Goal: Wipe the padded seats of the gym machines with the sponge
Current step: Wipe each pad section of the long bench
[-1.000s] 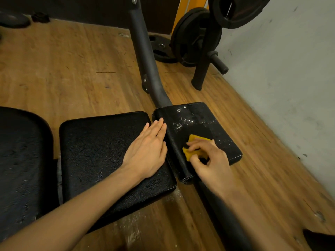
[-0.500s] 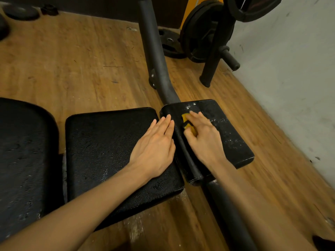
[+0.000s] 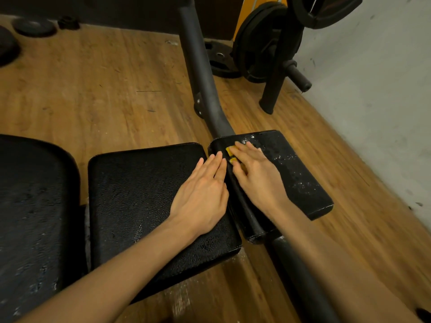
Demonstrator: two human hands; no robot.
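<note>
A small black padded seat (image 3: 296, 173), wet and speckled with foam, sits on the machine's frame at centre right. My right hand (image 3: 256, 176) presses a yellow sponge (image 3: 231, 151) onto its far left corner; only the sponge's edge shows past my fingers. To its left lies a larger black padded seat (image 3: 137, 197). My left hand (image 3: 203, 197) rests flat on that seat's right edge, fingers together, holding nothing. A third black pad (image 3: 30, 217) fills the left side.
A thick black frame tube (image 3: 200, 73) runs from the top centre under the small seat toward the bottom right. Weight plates (image 3: 263, 43) hang on a rack by the grey wall (image 3: 373, 89). More plates (image 3: 32, 26) lie on the wooden floor far left.
My right hand slid the sponge from the middle of the small seat up to its far left corner. My left hand stayed flat on the larger seat.
</note>
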